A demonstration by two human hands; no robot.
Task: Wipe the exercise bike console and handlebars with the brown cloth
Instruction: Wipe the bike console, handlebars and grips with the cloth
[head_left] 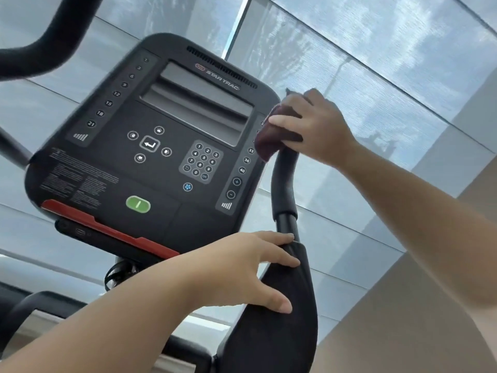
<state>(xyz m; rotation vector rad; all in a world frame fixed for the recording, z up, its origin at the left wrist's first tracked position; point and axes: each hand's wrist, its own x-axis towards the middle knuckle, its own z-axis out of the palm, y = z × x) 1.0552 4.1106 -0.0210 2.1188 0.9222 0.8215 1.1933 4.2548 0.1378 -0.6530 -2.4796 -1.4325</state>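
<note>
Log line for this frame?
right hand: grips brown cloth on handlebar tip | left hand: flat on black pad | console: beside cloth

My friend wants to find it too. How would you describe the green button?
Look at the black console in the middle. Low on it, just above the red strip, sits the green button. It is the only green one, a wide oval.

The brown cloth (pixel 265 146) hides some numbers on the console (pixel 161 170), whose fine print (pixel 78 181) is blurred.
</note>
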